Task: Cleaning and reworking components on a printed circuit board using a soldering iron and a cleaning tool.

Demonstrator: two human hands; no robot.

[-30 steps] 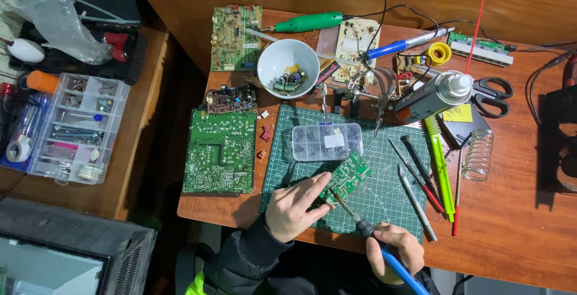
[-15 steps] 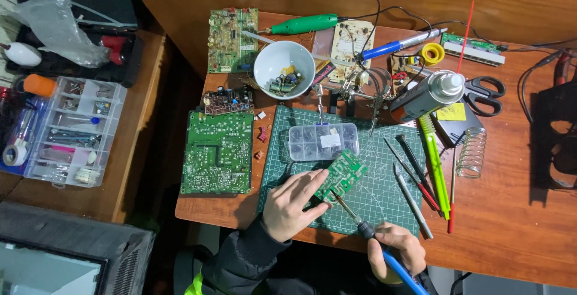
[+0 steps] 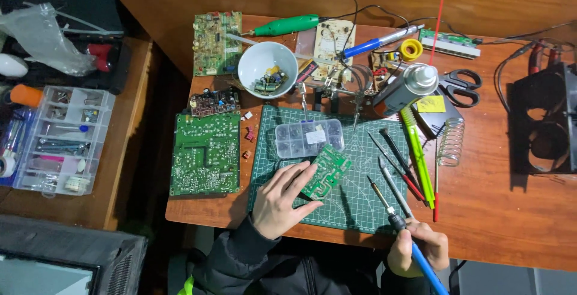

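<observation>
The green mat (image 3: 360, 211) lies under both my hands, and everything that matters sits on it. Out past my left fingers, just beyond the board I hold, is the clear parts box (image 3: 309, 138); further left of that hand, off the mat, lies the big green board (image 3: 205, 154). The small board (image 3: 326, 170) is the thing I am working on: it lies on the mat up and a little right of my left hand (image 3: 281, 205), its long axis running on a slant from near my fingertips away toward the far right. My left hand is spread, fingers pressed on the board's near end and left edge to pin it flat, so this hand is touching it while the other is apart. My right hand (image 3: 416, 252) sits lower and well to the right, at the near edge of the table, closed around the blue handle of the iron (image 3: 401, 228). The iron's shaft points up and left from that fist, and its tip (image 3: 370, 181) stops just right of the board, close to it but, as far as I can tell, not touching. So the board lies up and to the left of the tip, a short slanting reach away, its right edge the nearest part.
</observation>
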